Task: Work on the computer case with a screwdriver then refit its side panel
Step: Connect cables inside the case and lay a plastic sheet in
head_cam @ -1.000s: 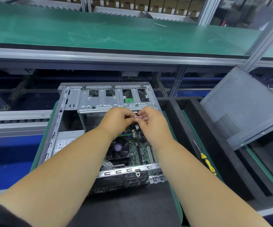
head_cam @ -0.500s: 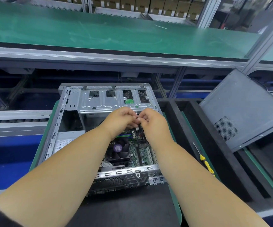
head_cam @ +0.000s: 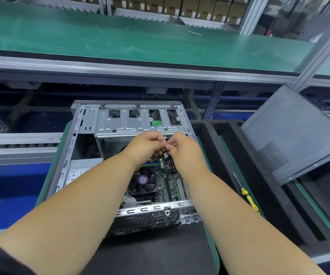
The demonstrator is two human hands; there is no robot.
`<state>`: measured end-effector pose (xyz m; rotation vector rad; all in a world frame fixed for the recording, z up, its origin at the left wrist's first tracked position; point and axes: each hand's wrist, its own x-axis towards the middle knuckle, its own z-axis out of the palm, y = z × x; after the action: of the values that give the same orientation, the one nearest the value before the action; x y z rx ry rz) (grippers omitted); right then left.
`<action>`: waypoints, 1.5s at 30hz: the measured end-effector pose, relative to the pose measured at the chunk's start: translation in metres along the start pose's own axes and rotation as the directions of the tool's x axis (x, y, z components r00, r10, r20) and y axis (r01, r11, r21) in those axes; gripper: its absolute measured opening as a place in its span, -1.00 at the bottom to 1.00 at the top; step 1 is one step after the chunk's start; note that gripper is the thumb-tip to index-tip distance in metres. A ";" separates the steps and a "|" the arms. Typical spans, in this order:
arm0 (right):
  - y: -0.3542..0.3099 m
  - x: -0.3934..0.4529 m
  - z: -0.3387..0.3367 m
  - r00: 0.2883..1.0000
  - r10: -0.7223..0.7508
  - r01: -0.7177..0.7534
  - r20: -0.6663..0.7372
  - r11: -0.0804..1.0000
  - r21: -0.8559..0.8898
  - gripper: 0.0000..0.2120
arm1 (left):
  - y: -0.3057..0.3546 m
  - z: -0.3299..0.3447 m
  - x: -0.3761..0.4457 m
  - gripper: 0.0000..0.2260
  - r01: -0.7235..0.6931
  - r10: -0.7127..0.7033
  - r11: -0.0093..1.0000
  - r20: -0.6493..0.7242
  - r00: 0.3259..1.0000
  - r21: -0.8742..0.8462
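Observation:
The open computer case (head_cam: 75,147) lies flat before me, its motherboard and cooling fan (head_cam: 143,182) exposed. Both hands meet over its middle, just below the silver drive cage (head_cam: 138,124). My left hand (head_cam: 146,147) and my right hand (head_cam: 184,151) have curled fingers pinching a small pale part (head_cam: 165,146) between them; a small white connector (head_cam: 165,155) hangs just under it. The grey side panel (head_cam: 291,133) leans tilted at the right. A yellow-handled screwdriver (head_cam: 247,193) lies on the black foam to the right of the case.
Black foam trays (head_cam: 225,139) sit to the right of the case. A green-topped shelf (head_cam: 140,40) runs across above, with aluminium posts (head_cam: 318,56) at the right. A roller conveyor (head_cam: 17,143) runs at the left. Boxes (head_cam: 180,6) line the back.
My hands stayed together over the case, shifting only slightly; the fingers keep working the small part. The view moved a little.

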<state>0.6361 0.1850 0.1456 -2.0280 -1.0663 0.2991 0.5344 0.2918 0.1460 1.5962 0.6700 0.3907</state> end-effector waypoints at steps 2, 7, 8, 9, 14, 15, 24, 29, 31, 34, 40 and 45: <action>-0.001 0.000 0.000 1.000 0.005 -0.005 0.010 1.000 0.009 -0.94 | -0.001 -0.002 0.001 -0.90 -0.025 0.026 0.999 -0.003 1.000 0.041; -0.006 -0.002 -0.001 0.999 -0.044 0.045 0.026 0.998 -0.038 -0.96 | -0.006 -0.003 0.008 -0.86 -0.102 0.122 0.958 -0.058 0.991 0.267; -0.007 -0.002 -0.002 0.997 -0.072 0.073 0.014 0.995 -0.072 -0.96 | -0.007 -0.004 0.009 -0.86 -0.107 0.126 0.956 -0.054 0.991 0.272; -0.008 -0.003 -0.003 0.995 -0.099 0.098 -0.005 0.990 -0.101 -0.95 | -0.008 -0.004 0.009 -0.87 -0.111 0.127 0.958 -0.042 0.991 0.266; -0.008 -0.003 -0.005 0.990 -0.132 0.125 -0.045 0.983 -0.137 -0.94 | -0.008 -0.005 0.008 -0.91 -0.113 0.117 0.975 -0.010 0.993 0.191; -0.008 -0.003 -0.004 0.992 -0.120 0.114 -0.043 0.985 -0.129 -0.96 | -0.008 -0.005 0.007 -0.90 -0.111 0.114 0.978 -0.006 0.993 0.175; -0.008 -0.004 -0.008 0.969 -0.212 0.167 -0.124 0.938 -0.304 -0.99 | -0.005 -0.003 0.008 -0.83 -0.027 0.025 1.000 -0.089 0.996 -0.014; -0.007 -0.002 -0.006 0.973 -0.187 0.098 -0.136 0.867 -0.488 -0.96 | -0.008 0.004 0.009 -0.81 0.060 -0.062 0.998 -0.117 0.991 -0.023; -0.005 -0.001 -0.005 0.979 -0.159 0.072 -0.128 0.855 -0.513 -0.94 | -0.008 0.003 0.009 -0.79 0.105 -0.116 0.992 -0.174 0.978 -0.068; -0.003 0.001 -0.005 0.984 -0.101 0.013 -0.146 0.859 -0.511 -0.91 | -0.008 -0.001 0.013 -0.77 0.166 -0.191 0.978 -0.216 0.958 -0.127; -0.001 0.004 -0.004 0.992 -0.115 0.078 -0.055 0.890 -0.449 -0.91 | -0.013 -0.003 0.013 -0.79 0.431 -0.437 0.899 -0.191 0.879 -0.073; -0.005 0.006 0.001 0.990 -0.142 0.127 0.007 0.862 -0.491 -0.91 | -0.009 -0.001 0.018 -0.75 0.395 -0.392 0.918 -0.101 0.915 0.015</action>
<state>0.6364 0.1918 0.1498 -2.3741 -1.3616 -0.0913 0.5457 0.3036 0.1349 1.4364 1.0548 0.1566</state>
